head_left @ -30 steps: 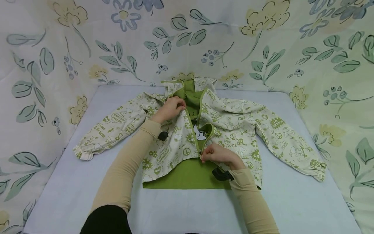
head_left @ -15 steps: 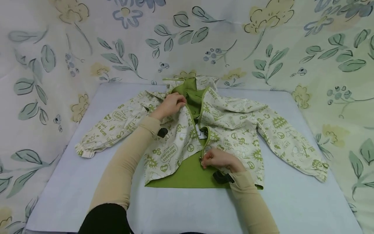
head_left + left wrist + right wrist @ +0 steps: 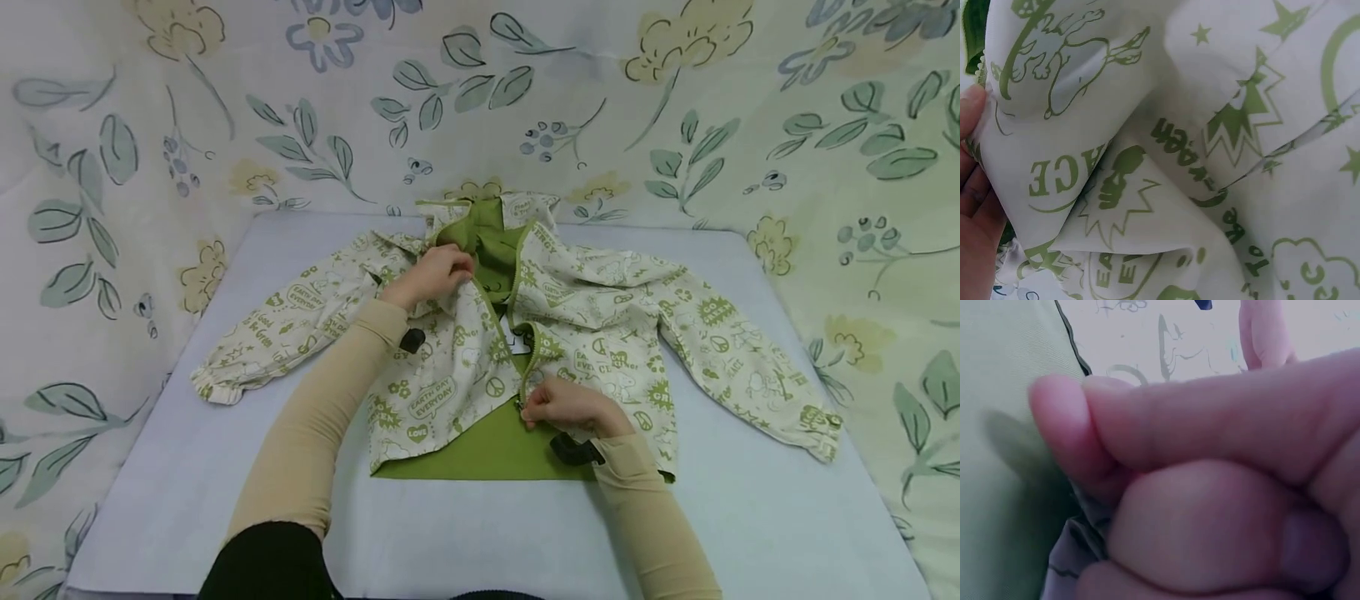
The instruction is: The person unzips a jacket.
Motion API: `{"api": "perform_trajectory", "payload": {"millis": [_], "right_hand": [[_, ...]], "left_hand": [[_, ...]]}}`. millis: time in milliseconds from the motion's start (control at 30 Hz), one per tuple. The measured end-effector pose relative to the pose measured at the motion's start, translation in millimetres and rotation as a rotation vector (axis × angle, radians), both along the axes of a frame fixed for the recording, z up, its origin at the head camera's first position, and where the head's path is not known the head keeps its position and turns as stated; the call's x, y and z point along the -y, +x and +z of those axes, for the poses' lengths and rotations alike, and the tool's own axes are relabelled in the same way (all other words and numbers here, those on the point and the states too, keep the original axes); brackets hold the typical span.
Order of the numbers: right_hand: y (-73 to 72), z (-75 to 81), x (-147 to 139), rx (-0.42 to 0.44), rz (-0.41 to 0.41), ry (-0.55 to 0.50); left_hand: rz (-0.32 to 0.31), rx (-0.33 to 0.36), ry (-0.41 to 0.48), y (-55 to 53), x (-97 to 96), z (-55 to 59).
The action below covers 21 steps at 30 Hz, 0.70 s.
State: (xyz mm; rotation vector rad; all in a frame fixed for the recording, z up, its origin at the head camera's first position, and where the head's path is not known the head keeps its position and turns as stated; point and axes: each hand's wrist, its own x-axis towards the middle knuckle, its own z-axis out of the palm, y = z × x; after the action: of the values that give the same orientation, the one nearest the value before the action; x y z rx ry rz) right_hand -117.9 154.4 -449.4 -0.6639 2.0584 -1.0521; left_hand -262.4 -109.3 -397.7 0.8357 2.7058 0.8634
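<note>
A white hooded jacket [image 3: 431, 400] with green print and a green lining lies front up, its sleeves spread. Its front gapes along the green-edged zip, showing a patch of dark and white print inside. Near the collar, my left hand [image 3: 435, 273] grips the front edge on the left side; the left wrist view shows the thumb on the zip edge and the fingers behind the cloth. My right hand [image 3: 566, 406] pinches the lower end of the zip on the right front panel, by a small dark metal zip slider [image 3: 518, 405]. The pinching fingertips largely hide what they hold.
The jacket lies on a table with a white cover [image 3: 450, 533]. Behind and at both sides hangs a floral curtain [image 3: 322, 125]. The left sleeve [image 3: 292, 321] and right sleeve [image 3: 738, 358] reach out toward the table's sides.
The lower corner of the left front panel has shifted slightly up and away from the slider, baring more green lining. My right hand has moved slightly down; my left hand keeps its grip.
</note>
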Motion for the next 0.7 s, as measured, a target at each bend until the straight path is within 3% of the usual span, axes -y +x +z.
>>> {"api": "perform_trajectory", "payload": {"millis": [267, 700], "right_hand": [[5.8, 3.7, 1.6, 0.031, -0.015, 0.054], [11.5, 6.5, 4.1, -0.018, -0.032, 0.187]], "left_hand": [[-0.015, -0.005, 0.001, 1.2, 0.8, -5.7], [0.0, -0.005, -0.013, 10.0, 0.4, -10.8]]}}
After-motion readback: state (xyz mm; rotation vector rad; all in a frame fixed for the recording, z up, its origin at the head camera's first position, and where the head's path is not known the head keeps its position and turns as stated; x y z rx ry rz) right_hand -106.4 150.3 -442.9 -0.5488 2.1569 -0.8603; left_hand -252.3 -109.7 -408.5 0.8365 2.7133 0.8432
